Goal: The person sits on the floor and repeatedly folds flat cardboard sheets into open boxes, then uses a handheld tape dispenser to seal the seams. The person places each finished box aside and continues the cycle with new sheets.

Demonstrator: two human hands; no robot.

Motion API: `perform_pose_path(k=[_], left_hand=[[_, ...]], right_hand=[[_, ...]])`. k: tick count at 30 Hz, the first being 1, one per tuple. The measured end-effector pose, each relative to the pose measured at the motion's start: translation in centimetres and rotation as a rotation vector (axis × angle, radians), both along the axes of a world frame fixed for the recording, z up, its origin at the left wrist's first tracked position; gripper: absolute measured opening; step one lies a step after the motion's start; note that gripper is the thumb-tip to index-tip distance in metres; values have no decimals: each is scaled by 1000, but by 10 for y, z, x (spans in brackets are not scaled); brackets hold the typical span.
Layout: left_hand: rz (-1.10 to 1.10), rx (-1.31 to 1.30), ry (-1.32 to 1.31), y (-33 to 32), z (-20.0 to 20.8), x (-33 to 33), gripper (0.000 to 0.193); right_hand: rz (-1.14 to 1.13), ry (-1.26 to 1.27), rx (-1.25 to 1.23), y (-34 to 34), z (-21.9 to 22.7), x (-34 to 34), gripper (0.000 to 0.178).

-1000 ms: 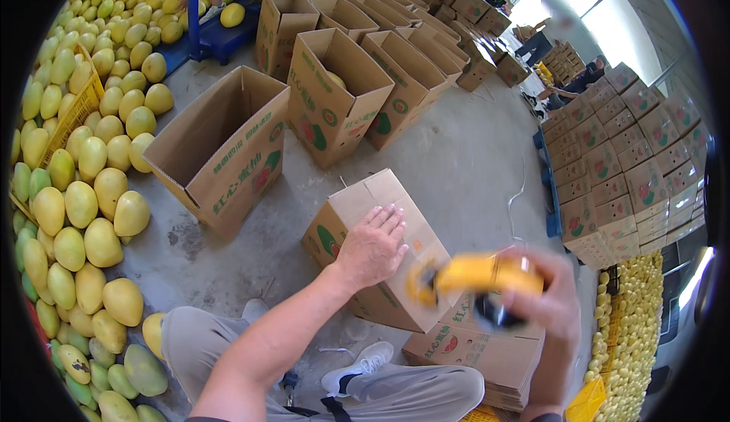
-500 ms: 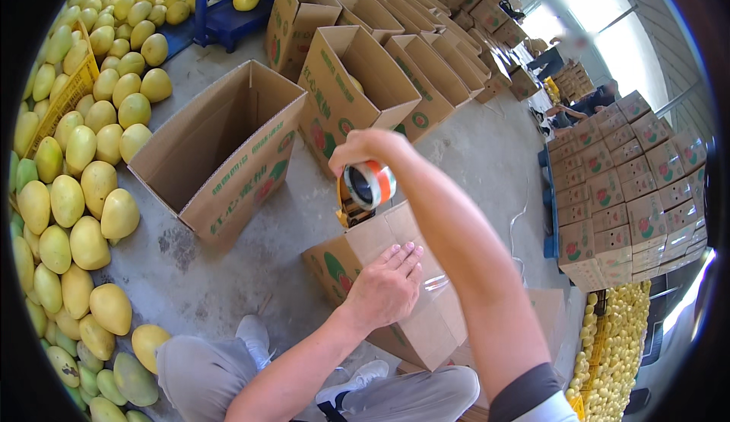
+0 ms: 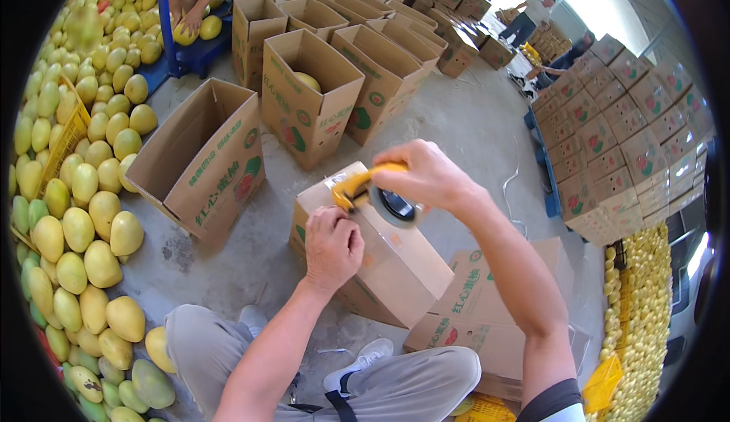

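Note:
A closed cardboard box lies in front of me, with a strip of clear tape along its top. My right hand is closed round a yellow tape dispenser, held over the box's far end. Its dark-cored tape roll hangs just below that hand. My left hand rests at the box's left edge, right beside the dispenser's front end. Its fingers are curled in, and what they hold, if anything, is hidden.
Yellow pomelos are heaped along the left. An open carton stands before them, with more open cartons behind. Flattened cardboard lies to my right. A pallet stack stands far right. Another person's hand touches fruit at the back.
My right hand has swung the dispenser from beyond the box's far end to above it. My left hand has slid from flat on the top to the left edge, fingers now curled.

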State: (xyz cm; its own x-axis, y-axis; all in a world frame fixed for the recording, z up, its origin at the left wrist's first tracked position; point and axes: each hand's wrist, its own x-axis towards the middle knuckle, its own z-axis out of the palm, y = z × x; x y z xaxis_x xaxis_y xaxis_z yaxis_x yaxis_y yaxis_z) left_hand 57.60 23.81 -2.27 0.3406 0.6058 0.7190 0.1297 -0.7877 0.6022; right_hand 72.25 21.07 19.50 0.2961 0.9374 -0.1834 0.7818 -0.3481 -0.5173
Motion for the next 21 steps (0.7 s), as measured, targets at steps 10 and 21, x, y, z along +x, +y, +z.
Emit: perform_pose_path(k=[10, 21], left_hand=[[96, 81, 73, -2, -9, 1, 10], [56, 115, 435, 1, -13, -2, 36]], right_hand=[[-142, -77, -143, -313, 35, 14, 47], [-83, -150, -228, -325, -98, 9, 48]])
